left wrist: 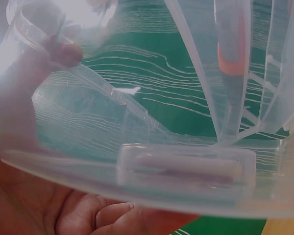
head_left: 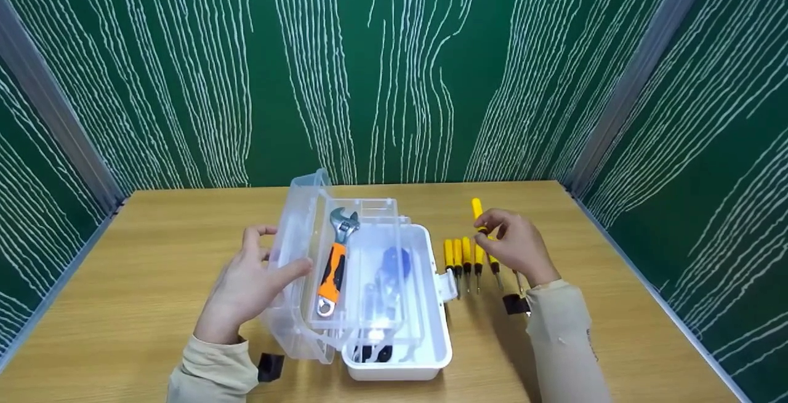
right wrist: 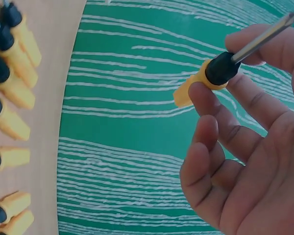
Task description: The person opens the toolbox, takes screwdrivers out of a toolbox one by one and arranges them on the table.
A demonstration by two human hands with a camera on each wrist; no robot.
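My left hand (head_left: 246, 286) holds the raised clear lid (head_left: 294, 231) of a white toolbox (head_left: 400, 373), with the thumb inside and fingers outside. An adjustable wrench (head_left: 332, 271) with an orange and black handle lies in the clear tray (head_left: 378, 206) joined to the lid. To the right of the box, my right hand (head_left: 516, 246) pinches a screwdriver (right wrist: 223, 71) with a yellow handle and black collar. Its metal shaft points back towards the wrist in the right wrist view. Through the tray, a blue thing (head_left: 397, 263) shows blurrily in the box.
Several yellow-handled screwdrivers (head_left: 457, 250) lie in a row on the wooden table (head_left: 184, 231), right of the box. A white latch (head_left: 447, 286) juts from the box's right side. Black-handled items (head_left: 383, 354) sit at the box's near end. Green walls (head_left: 295, 83) enclose the table.
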